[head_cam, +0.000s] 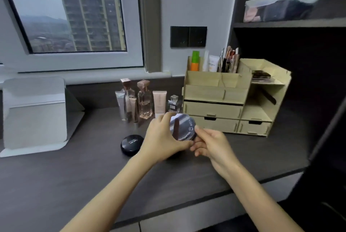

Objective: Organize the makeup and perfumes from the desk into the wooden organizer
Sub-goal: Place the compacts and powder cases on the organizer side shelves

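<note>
A round shiny compact [182, 126] is held above the dark desk [56, 175], tilted toward me. My left hand [162, 139] grips its left edge and my right hand [209, 144] pinches its right edge. The wooden organizer [234, 97] stands just behind, with tubes and brushes in its top slots and its drawers shut. A black round compact [131, 144] lies on the desk left of my hands. Behind it stand perfume bottles [144, 100], a small clear bottle [174, 103] and several tubes [159, 103].
A white folding mirror stand [34, 113] sits at the desk's left. The window sill and wall run behind the bottles. Dark shelving [292, 23] rises on the right with a clear pouch [280, 6] on it. The desk's front edge is near my forearms.
</note>
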